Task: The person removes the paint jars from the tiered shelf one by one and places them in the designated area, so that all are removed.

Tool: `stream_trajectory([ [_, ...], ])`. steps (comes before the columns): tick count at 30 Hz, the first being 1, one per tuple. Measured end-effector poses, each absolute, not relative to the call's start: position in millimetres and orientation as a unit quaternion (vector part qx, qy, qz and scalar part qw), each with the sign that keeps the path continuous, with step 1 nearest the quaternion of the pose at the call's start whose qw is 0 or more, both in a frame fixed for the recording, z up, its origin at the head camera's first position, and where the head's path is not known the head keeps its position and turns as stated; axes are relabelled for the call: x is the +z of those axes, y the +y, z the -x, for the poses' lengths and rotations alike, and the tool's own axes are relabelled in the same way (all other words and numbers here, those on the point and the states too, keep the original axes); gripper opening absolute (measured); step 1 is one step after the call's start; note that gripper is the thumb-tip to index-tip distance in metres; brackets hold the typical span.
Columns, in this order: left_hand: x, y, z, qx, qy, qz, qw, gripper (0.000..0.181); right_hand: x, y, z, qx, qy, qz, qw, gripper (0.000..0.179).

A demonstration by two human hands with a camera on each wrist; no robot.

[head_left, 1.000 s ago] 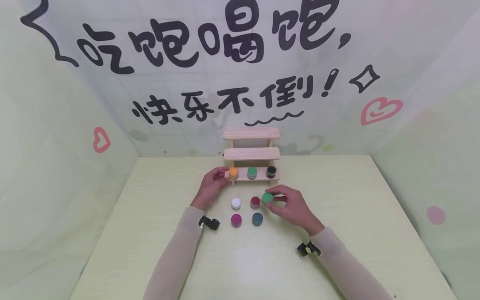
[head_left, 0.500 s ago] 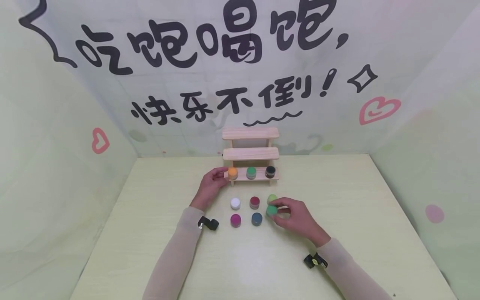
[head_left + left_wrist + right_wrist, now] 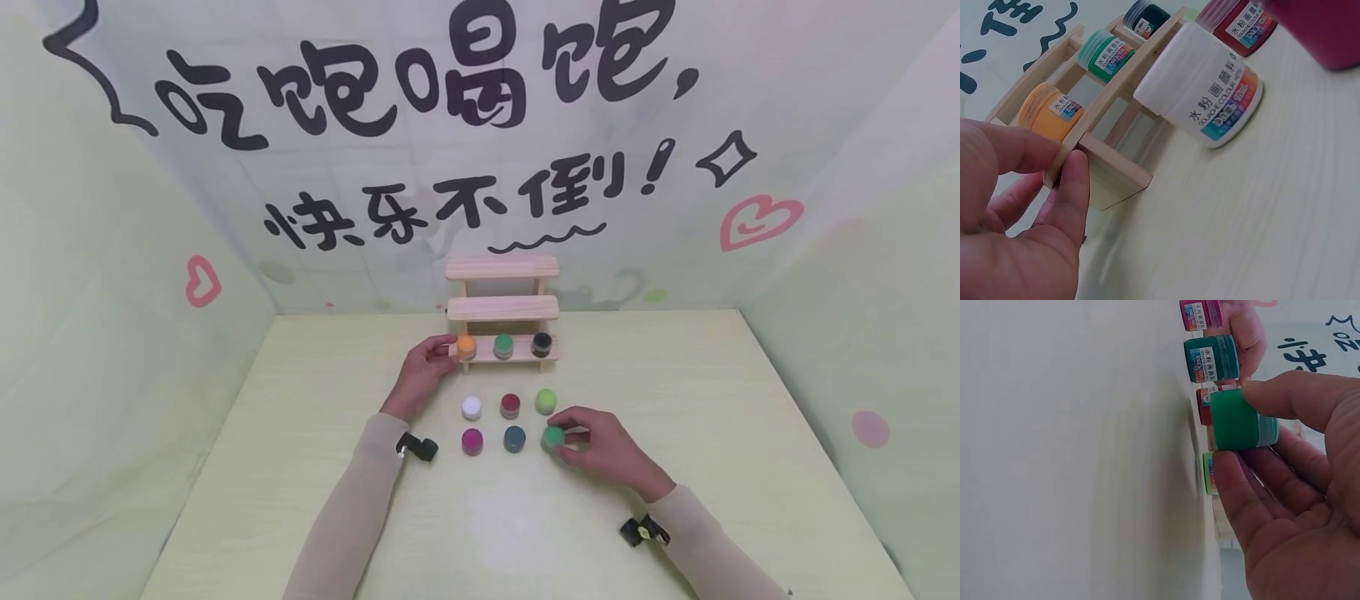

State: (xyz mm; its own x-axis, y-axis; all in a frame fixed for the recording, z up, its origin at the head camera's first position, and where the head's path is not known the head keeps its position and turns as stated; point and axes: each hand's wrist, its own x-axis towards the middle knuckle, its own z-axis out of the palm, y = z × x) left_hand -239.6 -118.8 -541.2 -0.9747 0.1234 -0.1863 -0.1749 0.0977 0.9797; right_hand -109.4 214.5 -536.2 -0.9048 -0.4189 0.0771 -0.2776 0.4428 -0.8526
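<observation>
My left hand point(image 3: 420, 379) pinches the left end of the lowest step of a small wooden stepped rack point(image 3: 502, 307). On that step stand an orange paint jar point(image 3: 466, 347), a green one point(image 3: 503, 346) and a black one point(image 3: 542, 344). My right hand point(image 3: 611, 450) holds another green paint jar point(image 3: 553, 437) between thumb and fingers, at the right end of the nearer row of jars. In the right wrist view that green jar point(image 3: 1235, 422) shows its side; whether its base touches the table cannot be told.
White point(image 3: 471, 407), dark red point(image 3: 510, 406) and light green point(image 3: 546, 401) paint jars stand in a row before the rack. Magenta point(image 3: 472, 441) and blue-teal point(image 3: 514, 438) jars stand nearer. A printed cloth point(image 3: 360, 275) hangs behind the pale table point(image 3: 300, 400).
My right hand has moved nearer and slightly right with the green jar, past the light green jar, which now shows fully. My left hand stays on the rack.
</observation>
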Motion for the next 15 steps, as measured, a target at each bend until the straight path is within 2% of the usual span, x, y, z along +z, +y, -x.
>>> stream_trajectory([
  [15,-542.1,-119.0,239.4,0.669,0.735,0.011,0.113,0.045,-543.4,215.9,111.8,-0.471,0.856,0.201,0.077,0.042],
])
